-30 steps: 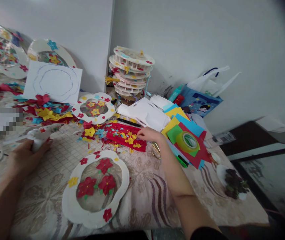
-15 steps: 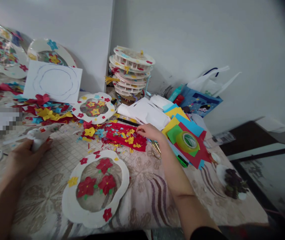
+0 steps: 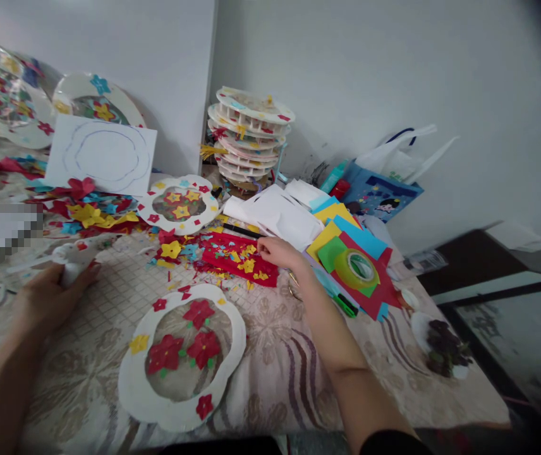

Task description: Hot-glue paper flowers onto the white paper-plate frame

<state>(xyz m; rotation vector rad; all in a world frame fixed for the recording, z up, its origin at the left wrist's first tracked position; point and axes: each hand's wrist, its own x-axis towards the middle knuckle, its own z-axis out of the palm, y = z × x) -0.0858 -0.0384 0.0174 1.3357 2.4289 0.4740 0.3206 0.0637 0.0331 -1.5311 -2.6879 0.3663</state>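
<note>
My left hand (image 3: 55, 297) is wrapped around a white glue gun (image 3: 72, 268) low over the tabletop on the left. My right hand (image 3: 280, 254) hovers at the right end of a red sheet (image 3: 270, 277) strewn with small yellow and blue paper flowers and scraps. Its fingers are pinched together; whatever is between them is too small to make out. Gold-handled scissors (image 3: 293, 285) lie partly hidden beneath the right wrist. Between my arms lies a white scalloped frame (image 3: 133, 392) with red flowers on its clear centre and red and yellow ones on its rim.
A smaller decorated frame (image 3: 145, 212), a white card with drawn outlines (image 3: 104, 155) and a stack of white rings (image 3: 251, 151) stand at the back. Coloured paper (image 3: 318, 243), a tape roll (image 3: 359, 266), a green-and-black pen (image 3: 346, 304) and a plant (image 3: 445, 354) are at right.
My right hand has shifted slightly left over the red sheet, with the fingers curled in more. My left hand and the large frame stay in place.
</note>
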